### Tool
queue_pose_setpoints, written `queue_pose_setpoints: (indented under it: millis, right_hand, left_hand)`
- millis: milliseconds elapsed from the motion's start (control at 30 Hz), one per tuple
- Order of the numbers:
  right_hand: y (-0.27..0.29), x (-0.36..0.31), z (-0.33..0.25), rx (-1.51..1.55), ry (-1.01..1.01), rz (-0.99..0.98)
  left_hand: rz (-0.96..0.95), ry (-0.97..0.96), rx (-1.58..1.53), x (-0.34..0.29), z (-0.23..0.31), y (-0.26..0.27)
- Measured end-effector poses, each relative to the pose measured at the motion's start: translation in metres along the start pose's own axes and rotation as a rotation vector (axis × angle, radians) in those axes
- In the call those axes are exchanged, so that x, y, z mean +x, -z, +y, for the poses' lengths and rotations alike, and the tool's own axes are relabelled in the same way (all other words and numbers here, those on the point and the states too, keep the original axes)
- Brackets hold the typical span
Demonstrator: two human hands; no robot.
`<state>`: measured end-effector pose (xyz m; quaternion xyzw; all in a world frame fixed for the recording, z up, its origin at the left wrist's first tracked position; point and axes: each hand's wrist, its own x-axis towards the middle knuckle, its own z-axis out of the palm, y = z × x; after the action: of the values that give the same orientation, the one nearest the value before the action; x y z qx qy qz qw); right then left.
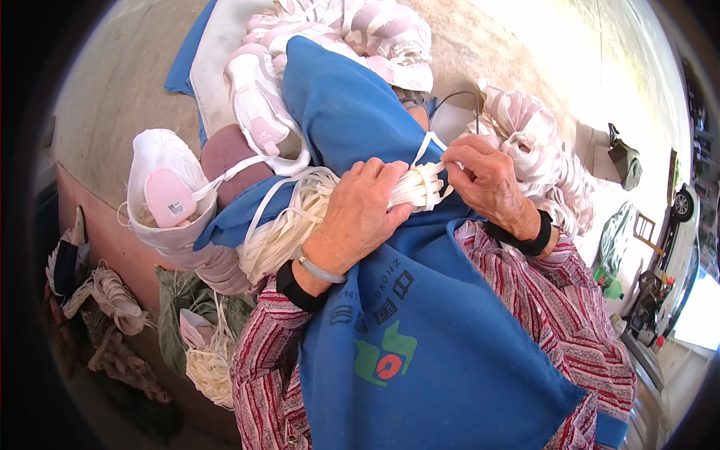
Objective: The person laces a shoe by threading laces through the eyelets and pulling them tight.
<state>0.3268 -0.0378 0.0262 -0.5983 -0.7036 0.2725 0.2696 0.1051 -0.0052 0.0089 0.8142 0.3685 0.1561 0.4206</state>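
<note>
On the blue cloth [420, 330] at centre, the left hand [360, 217] grips the strap bundle [300, 217]; the right hand [487, 176] pinches a tie [431, 187] at 3 o'clock, knot seemingly unfinished.

Both hands [360, 214] [487, 180] clasp white strips [300, 217] — blue cloth [420, 330] beneath.

Bright sunlight washes over a pale concrete floor [525, 45]. At its far right edge stands a white car [684, 225], with a small wooden chair [643, 227] just beside it.
</note>
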Motion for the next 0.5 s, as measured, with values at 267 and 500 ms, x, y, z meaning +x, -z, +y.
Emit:
queue_pose_setpoints:
  millis: [267,500]
  right_hand:
    - [0.01,0.01,0.006,0.982,-0.723,-0.106]
    - [0.073,0.032,0.1,1.271,-0.761,0.251]
  left_hand:
    - [-0.017,0.003,0.029,0.0,0.001,0.001]
    - [0.017,-0.02,0.091,-0.004,0.001,-0.004]
